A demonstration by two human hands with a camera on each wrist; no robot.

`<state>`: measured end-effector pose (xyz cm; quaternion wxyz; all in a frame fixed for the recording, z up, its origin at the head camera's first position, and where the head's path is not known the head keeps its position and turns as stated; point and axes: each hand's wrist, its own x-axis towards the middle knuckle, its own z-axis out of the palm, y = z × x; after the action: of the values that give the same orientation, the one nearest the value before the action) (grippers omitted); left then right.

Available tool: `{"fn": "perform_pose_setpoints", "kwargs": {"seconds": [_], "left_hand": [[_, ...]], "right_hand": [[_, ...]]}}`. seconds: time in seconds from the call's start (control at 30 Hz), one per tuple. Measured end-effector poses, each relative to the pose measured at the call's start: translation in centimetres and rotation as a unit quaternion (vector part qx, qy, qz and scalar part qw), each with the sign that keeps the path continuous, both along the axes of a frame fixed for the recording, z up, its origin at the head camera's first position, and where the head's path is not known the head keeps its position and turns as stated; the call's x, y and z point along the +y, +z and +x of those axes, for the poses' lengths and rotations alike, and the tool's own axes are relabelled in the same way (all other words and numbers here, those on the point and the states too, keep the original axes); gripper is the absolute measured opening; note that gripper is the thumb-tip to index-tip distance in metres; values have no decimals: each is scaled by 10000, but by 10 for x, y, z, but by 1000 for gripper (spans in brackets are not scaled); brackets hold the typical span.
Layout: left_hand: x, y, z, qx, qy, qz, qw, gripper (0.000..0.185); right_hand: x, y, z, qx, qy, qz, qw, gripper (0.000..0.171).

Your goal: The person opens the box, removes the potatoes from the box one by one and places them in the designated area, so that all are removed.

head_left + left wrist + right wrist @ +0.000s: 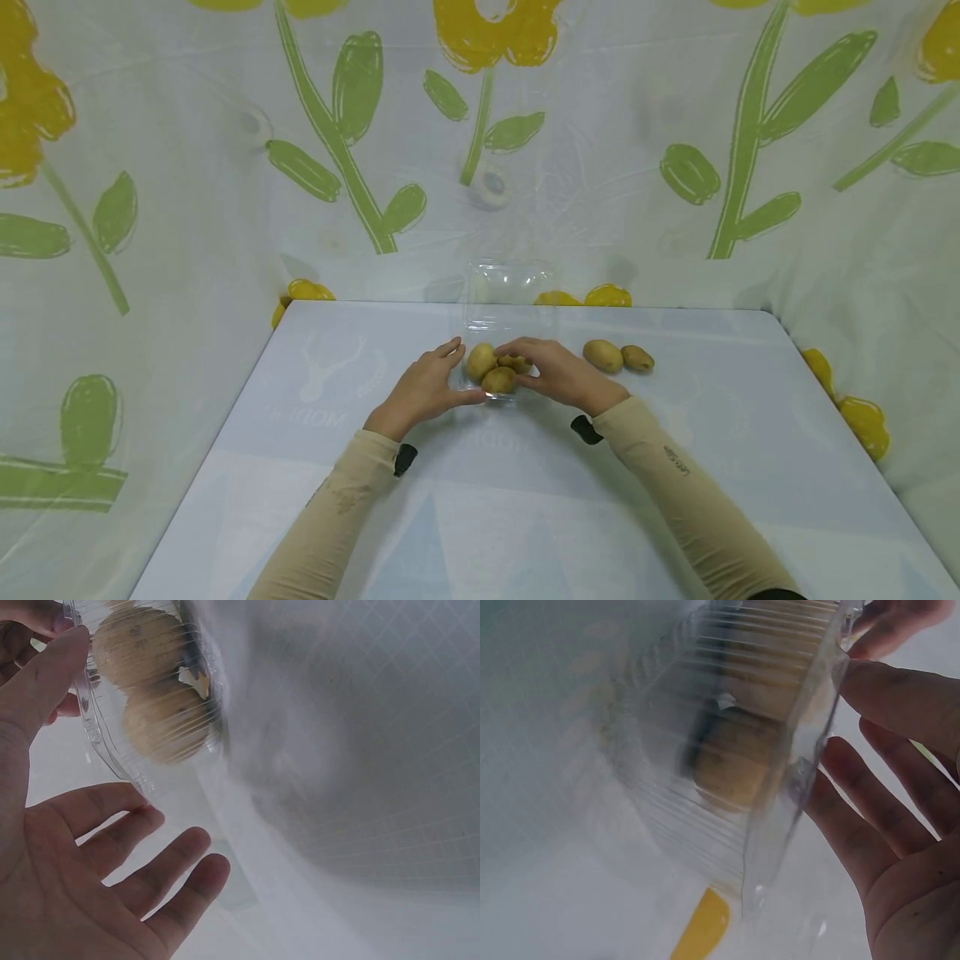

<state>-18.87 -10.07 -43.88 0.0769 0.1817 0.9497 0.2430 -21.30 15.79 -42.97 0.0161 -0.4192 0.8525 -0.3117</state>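
Observation:
Yellow-brown potatoes, among them a front one (498, 381) and a left one (482, 362), lie in a clear plastic clamshell box (501, 397), its transparent lid (506, 292) raised at the back. My left hand (423, 387) is at the box's left side, thumb along the front rim, fingers spread and fairly straight. Over the right part of the box is my right hand (555, 371), with its fingertips close to a potato (517, 363) they partly cover. In the right wrist view its fingers look loosely extended beside the rim, and a potato (735, 761) shows through the wall.
Two more potatoes, a larger one (603, 356) and a smaller one (638, 359), lie on the white table (480, 517) right of the box. A floral curtain (585, 167) hangs behind the table's back edge and along both sides.

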Motion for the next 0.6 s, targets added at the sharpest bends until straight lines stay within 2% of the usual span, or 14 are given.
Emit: {"fn": "perform_pose_setpoints", "kwargs": {"seconds": [0.6], "left_hand": [[0, -2, 0, 118, -31, 32, 9999, 98]], "right_hand": [[-16, -6, -5, -339, 466, 393, 9976, 42]]}}
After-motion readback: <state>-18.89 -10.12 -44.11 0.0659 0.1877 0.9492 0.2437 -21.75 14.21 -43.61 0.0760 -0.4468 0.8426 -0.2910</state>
